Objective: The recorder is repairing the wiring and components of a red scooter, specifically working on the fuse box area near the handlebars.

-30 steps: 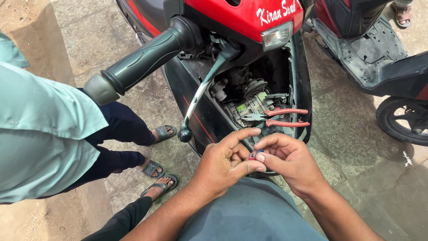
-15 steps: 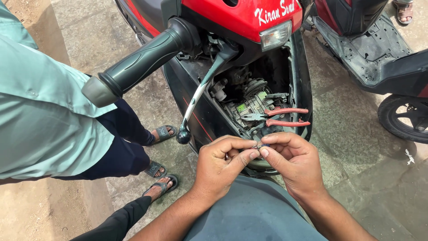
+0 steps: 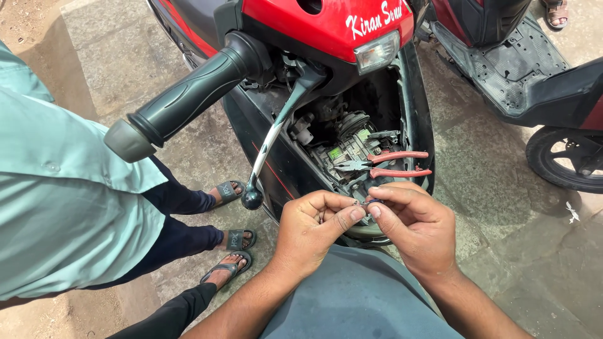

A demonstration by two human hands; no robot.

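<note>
Pinching small part (image 3: 363, 203) between thumbs and forefingers | left hand (image 3: 311, 232) and right hand (image 3: 418, 226) both closed on it | pliers (image 3: 386, 164) just above grip, untouched

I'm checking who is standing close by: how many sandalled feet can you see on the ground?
3: one sandalled foot by the brake lever's tip, a second below it, a third nearest the camera wearer's left arm. Others may be hidden behind the bystander's green shirt.

Red-handled pliers (image 3: 397, 164), red scooter panel (image 3: 295, 22)
</note>
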